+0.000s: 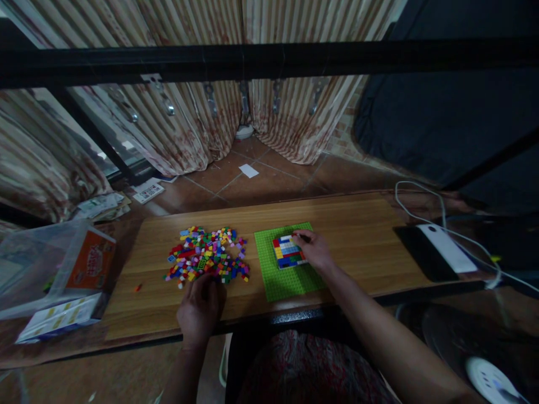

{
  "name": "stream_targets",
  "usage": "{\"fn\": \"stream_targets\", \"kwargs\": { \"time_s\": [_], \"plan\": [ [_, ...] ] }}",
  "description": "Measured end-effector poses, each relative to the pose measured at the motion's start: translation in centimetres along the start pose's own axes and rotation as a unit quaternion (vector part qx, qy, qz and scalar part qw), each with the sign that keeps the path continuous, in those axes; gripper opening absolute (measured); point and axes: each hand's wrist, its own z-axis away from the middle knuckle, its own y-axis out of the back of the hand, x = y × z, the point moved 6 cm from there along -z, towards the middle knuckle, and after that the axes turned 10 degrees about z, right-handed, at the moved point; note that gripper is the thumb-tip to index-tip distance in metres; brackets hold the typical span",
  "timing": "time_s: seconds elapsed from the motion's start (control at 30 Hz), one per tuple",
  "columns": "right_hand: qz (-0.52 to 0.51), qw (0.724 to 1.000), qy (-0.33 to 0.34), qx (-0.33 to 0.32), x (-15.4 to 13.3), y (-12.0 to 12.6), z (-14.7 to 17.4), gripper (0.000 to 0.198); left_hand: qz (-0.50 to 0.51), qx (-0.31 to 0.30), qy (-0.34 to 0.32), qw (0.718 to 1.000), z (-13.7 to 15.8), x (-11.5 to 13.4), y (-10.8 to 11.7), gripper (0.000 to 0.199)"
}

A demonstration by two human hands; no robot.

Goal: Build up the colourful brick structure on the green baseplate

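Note:
A bright green studded baseplate (pixel 269 286) lies on the wooden table, bearing a low rectangular build of coloured toy bricks (pixel 288 253). White, yellow, blue, red and green bricks show in its rows. My right hand (pixel 315 251) reaches over the baseplate, fingertips pinched together at the build's far right corner. Whatever is between those fingers is too small to make out. To the left, a loose pile of small toy bricks (pixel 210 247) spreads over the table. At its near edge rests my left hand (pixel 200 308), with curled fingers that hide whatever they touch or hold.
One orange brick (pixel 137 288) lies apart on the table (pixel 357 235). Left of it stand a clear plastic bin (pixel 50 252) with an orange label and a white box (pixel 61 318). A white phone-like object (pixel 442 247) and white cable (pixel 444 216) lie at the right end.

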Motion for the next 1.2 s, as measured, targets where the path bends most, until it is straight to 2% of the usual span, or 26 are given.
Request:
{"fn": "stream_targets", "kwargs": {
  "time_s": [0.4,0.6,0.67,0.8,0.9,1.0,1.07,1.2],
  "plan": [
    [-0.045,0.999,-0.001,-0.014,-0.3,-0.2,-0.9,0.017,0.006,-0.008,0.009,1.000,-0.2,0.3,0.1,0.026],
    [-0.072,0.996,0.028,-0.044,-1.2,0.9,-0.6,0.029,0.001,0.006,-0.025,1.000,-0.3,0.1,-0.1,0.024],
    [-0.078,0.996,0.032,-0.029,-1.4,1.7,-0.4,0.032,0.005,0.007,-0.036,0.999,-0.3,0.1,-0.1,0.024],
    [-0.082,0.995,0.036,0.048,-2.0,4.0,0.5,0.035,0.012,0.000,-0.030,0.999,-0.2,0.2,-0.2,0.025],
    [-0.079,0.992,0.057,0.078,-2.8,4.5,2.4,0.034,0.013,-0.004,-0.014,1.000,0.0,0.3,-0.2,0.025],
    [-0.048,0.990,0.125,0.041,-4.5,2.7,5.5,0.029,0.019,-0.006,-0.006,1.000,0.1,0.3,-0.4,0.023],
    [-0.024,0.984,0.176,-0.015,-5.8,0.5,8.0,0.024,0.025,-0.004,-0.009,1.000,0.2,0.3,-0.5,0.022],
    [0.087,0.958,0.256,-0.100,-7.5,-3.9,11.8,0.018,0.032,0.002,-0.024,0.999,0.3,0.3,-0.6,0.022]
  ]
}}
